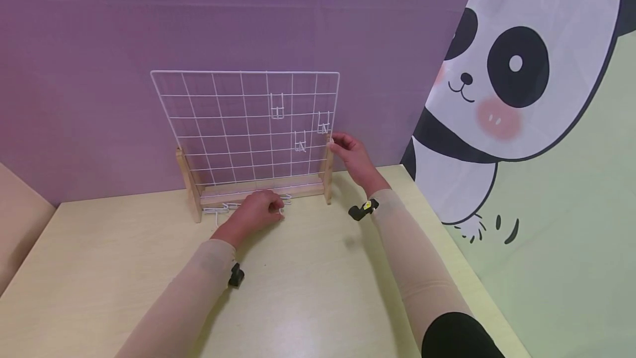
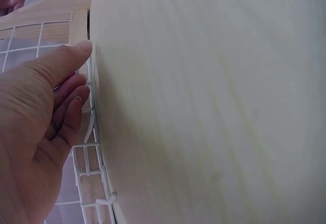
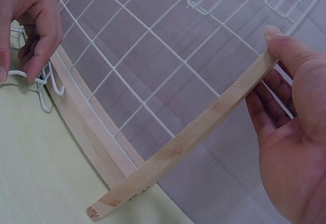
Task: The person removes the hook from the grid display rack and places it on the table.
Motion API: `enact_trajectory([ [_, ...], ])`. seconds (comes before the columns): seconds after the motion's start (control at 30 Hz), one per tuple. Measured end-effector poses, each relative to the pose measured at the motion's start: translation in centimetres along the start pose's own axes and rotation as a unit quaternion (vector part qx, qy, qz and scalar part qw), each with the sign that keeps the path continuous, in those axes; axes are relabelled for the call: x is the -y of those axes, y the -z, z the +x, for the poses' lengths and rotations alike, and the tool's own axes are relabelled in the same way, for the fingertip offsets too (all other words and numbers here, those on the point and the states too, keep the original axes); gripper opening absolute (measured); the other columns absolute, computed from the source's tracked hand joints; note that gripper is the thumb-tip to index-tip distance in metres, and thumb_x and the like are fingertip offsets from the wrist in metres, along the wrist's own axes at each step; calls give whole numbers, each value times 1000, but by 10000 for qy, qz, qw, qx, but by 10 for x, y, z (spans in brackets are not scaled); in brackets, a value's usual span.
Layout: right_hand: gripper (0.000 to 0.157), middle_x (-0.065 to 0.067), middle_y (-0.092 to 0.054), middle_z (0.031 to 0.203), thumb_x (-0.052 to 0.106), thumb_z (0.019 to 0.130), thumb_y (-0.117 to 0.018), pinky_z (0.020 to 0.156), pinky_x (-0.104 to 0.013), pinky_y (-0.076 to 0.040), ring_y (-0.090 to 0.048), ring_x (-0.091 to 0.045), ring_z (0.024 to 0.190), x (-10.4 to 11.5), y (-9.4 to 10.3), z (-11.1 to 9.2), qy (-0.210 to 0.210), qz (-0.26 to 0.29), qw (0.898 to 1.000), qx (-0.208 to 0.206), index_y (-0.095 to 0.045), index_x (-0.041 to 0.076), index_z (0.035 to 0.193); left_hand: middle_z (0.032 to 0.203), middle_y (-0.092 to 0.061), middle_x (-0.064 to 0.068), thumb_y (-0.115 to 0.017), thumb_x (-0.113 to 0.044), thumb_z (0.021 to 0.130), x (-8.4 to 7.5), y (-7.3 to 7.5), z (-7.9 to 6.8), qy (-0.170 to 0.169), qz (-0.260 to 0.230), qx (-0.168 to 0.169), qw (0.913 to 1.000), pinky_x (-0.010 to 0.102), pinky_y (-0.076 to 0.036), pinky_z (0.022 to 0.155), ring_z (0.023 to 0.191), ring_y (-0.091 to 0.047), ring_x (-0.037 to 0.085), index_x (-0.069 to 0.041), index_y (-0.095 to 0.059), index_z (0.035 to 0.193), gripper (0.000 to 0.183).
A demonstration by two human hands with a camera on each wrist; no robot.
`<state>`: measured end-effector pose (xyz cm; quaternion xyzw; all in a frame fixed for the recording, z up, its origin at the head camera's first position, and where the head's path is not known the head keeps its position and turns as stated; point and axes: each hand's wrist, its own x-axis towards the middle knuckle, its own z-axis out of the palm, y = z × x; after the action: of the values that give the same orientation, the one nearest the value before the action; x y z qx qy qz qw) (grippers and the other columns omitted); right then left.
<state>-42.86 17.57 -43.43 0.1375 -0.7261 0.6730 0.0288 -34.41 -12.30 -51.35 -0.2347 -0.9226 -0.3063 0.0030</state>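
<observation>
A white wire grid panel (image 1: 243,72) stands in a wooden base, with a few white wire hooks (image 1: 277,116) hung on its right half. My right hand (image 1: 350,154) grips the top of the right wooden upright (image 3: 178,145), thumb on its near side and fingers behind. Low in front of the base, my left hand (image 1: 255,210) pinches a white wire hook (image 3: 18,73) between thumb and fingers. More loose hooks (image 1: 216,210) lie along the base's front, partly hidden by that hand. In the left wrist view, another hook (image 2: 104,201) shows beside the fingers.
The rack stands at the back of a pale wooden table (image 1: 308,280), close to a purple wall covering (image 1: 99,98). On the right, a panda picture (image 1: 497,98) covers part of a light green wall. The left upright (image 1: 189,187) reaches down to the table.
</observation>
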Motion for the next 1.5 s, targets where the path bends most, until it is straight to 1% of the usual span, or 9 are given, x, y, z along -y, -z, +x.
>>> enact_trajectory([
  [0.23, 33, -1, -71, 123, 13, 109, -71, 123, -40, -44, -64, -17, 122, 1, -1, 0, 27, 24, 10000, -11, -69, -2, 139, 101, -72, 3, -92, -9, 91, 0, 0, 0, -16, -13, -2, 10000, 44, -60, 94, 95, -66, 23, -3, -81, 112, 25],
  [0.63, 34, 1, -71, 121, 13, 109, -71, 121, -40, -45, -64, -16, 120, -1, 0, 0, 105, 57, 9999, 21, -68, -3, 139, 101, -73, 4, -92, -9, 91, -2, 1, -1, 6, -34, 72, 10000, 45, -60, 94, 97, -67, 24, -2, -80, 115, 27],
  [0.8, 34, 0, -71, 122, 14, 109, -71, 122, -40, -45, -64, -17, 121, -1, 0, 0, 72, 80, 9999, 18, -69, -2, 139, 102, -74, 4, -92, -10, 91, -3, 1, -1, 81, -125, 141, 9998, 44, -61, 95, 97, -67, 24, -3, -80, 116, 28],
  [1.0, 34, -2, -71, 126, 16, 109, -72, 124, -41, -43, -64, -19, 125, 1, 1, -1, -31, 56, 10000, 24, -70, 1, 139, 102, -74, 3, -91, -10, 92, -2, 1, -2, -4, -91, 118, 9999, 44, -61, 95, 97, -68, 23, -4, -80, 116, 28],
  [1.17, 35, -2, -71, 125, 17, 110, -72, 123, -42, -44, -63, -19, 125, 2, 1, -2, -47, 53, 10000, 43, -69, 1, 140, 103, -73, 2, -90, -13, 93, -3, 3, -3, 46, -26, 136, 9999, 44, -60, 94, 97, -66, 23, -6, -80, 119, 29],
  [1.5, 35, 0, -71, 122, 13, 110, -71, 122, -40, -44, -64, -17, 121, 5, 0, -3, -30, 153, 9999, 53, -68, -2, 141, 104, -74, 2, -86, -15, 98, -6, 7, -8, 63, -155, 114, 9998, 45, -60, 94, 99, -68, 23, -5, -80, 119, 24],
])
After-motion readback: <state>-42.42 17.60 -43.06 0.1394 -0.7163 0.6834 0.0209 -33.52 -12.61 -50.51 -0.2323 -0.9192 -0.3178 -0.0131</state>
